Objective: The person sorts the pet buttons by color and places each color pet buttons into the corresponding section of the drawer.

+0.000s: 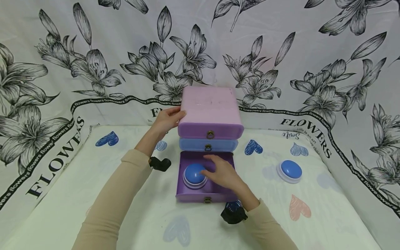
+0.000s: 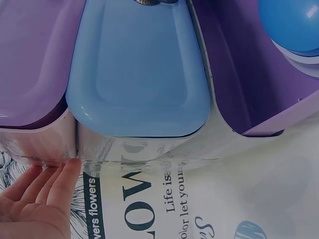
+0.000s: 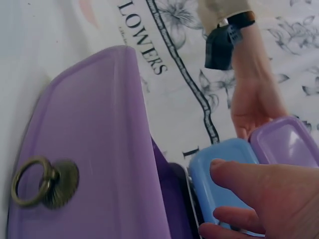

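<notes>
A small chest of drawers (image 1: 210,104) with a pink top stands on the table, its purple and blue upper drawers closed. The purple bottom drawer (image 1: 190,198) is pulled out toward me. A round push button (image 1: 194,173) with a blue dome and white base sits in its left half. My left hand (image 1: 168,119) rests against the chest's upper left side, fingers fairly straight on the wall in the left wrist view. Over the pulled-out drawer is my right hand (image 1: 223,173), thumb and fingers spread, the thumb overlapping the dome's right edge in the head view.
A second blue-domed push button (image 1: 291,169) stands on the table to the right. The heart-printed cloth (image 1: 140,215) covers the table. Behind the chest hangs a flower-printed sheet (image 1: 265,21). Ring pulls, such as the bottom drawer's pull (image 3: 32,181), stick out in front.
</notes>
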A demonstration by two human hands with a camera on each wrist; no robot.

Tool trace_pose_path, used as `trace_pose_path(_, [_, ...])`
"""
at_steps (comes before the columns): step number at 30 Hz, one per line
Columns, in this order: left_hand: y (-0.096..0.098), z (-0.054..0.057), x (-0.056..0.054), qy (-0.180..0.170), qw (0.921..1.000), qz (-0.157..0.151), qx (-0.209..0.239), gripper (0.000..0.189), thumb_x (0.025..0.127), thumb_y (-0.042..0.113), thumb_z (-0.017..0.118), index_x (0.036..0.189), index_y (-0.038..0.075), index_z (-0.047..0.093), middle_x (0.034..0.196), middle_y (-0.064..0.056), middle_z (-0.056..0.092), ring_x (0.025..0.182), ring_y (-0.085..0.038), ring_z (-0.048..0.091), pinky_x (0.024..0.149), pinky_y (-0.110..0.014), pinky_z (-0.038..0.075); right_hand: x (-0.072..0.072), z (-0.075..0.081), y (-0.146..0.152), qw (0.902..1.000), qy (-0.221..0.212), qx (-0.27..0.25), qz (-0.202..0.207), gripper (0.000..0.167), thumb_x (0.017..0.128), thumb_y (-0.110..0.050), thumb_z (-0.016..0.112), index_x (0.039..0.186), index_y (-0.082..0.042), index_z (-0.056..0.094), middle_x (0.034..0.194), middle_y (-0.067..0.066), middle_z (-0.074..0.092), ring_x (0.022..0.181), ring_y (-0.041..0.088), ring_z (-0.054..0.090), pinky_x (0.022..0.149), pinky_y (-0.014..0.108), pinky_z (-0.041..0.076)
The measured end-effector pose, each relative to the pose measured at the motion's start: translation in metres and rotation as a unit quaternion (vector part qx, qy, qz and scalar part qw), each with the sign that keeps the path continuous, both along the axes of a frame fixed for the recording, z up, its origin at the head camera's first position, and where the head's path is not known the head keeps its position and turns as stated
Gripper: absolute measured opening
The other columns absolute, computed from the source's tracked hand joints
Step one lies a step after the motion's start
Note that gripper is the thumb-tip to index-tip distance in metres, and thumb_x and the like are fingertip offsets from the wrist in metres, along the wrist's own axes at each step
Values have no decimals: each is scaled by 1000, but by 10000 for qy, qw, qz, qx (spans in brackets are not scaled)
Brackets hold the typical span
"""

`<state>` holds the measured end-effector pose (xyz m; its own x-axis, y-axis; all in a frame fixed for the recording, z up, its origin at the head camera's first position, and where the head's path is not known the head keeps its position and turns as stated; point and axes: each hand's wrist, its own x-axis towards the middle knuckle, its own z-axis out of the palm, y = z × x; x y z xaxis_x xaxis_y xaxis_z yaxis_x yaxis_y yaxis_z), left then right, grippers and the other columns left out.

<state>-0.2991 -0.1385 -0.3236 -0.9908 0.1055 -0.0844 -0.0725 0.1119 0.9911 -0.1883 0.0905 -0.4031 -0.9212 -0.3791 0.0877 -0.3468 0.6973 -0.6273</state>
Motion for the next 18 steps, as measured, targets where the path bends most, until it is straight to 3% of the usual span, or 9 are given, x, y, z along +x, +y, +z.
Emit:
trace_pose_path(7, [0, 1, 0, -17, 10000, 10, -46, 60, 88, 34, 62, 140, 13, 40, 136, -5, 46, 118, -17, 51, 96, -32, 47, 1, 1, 25, 9986, 291, -154, -404, 46, 82, -29, 69, 124, -13, 57, 125, 5, 58, 115, 24, 54, 94, 42, 47])
trace_pose_path(18, [1, 1, 0, -68, 10000, -1, -12, 60, 88, 34, 62, 140, 13, 40, 135, -5, 47, 118, -17, 51, 96, -32, 47, 7, -2, 76, 9929, 680, -568, -788, 45, 84, -22, 69, 126, -11, 55, 125, 9, 57, 115, 28, 53, 91, 48, 48])
